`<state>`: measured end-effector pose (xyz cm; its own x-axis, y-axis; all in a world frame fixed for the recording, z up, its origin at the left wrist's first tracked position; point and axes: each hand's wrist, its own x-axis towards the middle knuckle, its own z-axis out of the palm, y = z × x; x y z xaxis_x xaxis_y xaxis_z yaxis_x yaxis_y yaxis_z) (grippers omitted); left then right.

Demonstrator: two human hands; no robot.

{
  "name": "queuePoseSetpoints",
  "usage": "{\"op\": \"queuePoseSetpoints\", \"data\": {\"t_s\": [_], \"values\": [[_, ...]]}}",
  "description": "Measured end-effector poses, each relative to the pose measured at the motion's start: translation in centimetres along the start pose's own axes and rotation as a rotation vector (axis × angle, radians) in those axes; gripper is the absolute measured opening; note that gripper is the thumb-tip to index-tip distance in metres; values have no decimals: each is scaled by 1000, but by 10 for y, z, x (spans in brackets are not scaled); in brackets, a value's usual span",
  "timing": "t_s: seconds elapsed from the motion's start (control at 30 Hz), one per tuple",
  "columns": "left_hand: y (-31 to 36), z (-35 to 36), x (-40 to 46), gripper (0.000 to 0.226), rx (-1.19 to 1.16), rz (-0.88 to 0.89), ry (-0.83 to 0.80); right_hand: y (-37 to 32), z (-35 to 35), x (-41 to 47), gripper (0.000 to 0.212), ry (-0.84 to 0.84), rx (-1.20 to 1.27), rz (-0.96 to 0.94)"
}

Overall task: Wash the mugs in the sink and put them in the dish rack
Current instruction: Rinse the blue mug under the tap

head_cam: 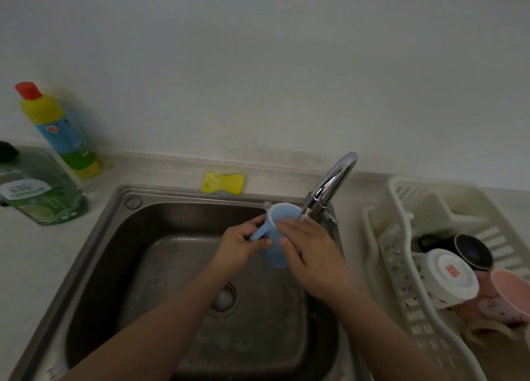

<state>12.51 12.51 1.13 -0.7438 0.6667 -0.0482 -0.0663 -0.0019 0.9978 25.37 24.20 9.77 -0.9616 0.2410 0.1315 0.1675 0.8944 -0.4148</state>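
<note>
A light blue mug point(277, 228) is held over the steel sink point(160, 231), tilted with its mouth toward the chrome faucet point(332, 185). My left hand point(243, 245) grips the mug's handle. My right hand point(309, 251) lies with straight fingers against the mug's side, just under the spout, where water runs. In the white dish rack point(401, 208) on the right lie a black mug point(470, 251), a white mug point(450, 277) and a pink mug point(502, 300).
A yellow sponge point(223, 183) sits behind the sink. A yellow bottle with a red cap point(57, 131) and a green soap bottle point(37, 191) stand on the counter at left. The sink drain point(225, 297) lies below my hands.
</note>
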Motion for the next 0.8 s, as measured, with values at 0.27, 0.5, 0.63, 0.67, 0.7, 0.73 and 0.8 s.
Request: {"op": "queuePoseSetpoints", "data": {"t_s": [0.27,0.5,0.63,0.67,0.7,0.73,0.8], "values": [[1,6,2,16,4,27,-14,0,2,7,58,-47,-1,44],[4,16,0,23,-133,31,-84,22,-9,2,60,46,-37,147],[1,19,3,21,-157,38,-129,6,-8,-6,55,29,-53,58],[-3,16,4,40,-143,52,-116,12,-11,-10,51,55,-44,50],[-5,15,3,50,-125,59,-111,18,-14,-11,49,56,-38,66],[-6,14,2,53,-112,64,-119,23,-16,-9,50,40,-50,93],[-6,15,1,43,-92,74,-136,19,-15,2,56,-26,-77,95]]}}
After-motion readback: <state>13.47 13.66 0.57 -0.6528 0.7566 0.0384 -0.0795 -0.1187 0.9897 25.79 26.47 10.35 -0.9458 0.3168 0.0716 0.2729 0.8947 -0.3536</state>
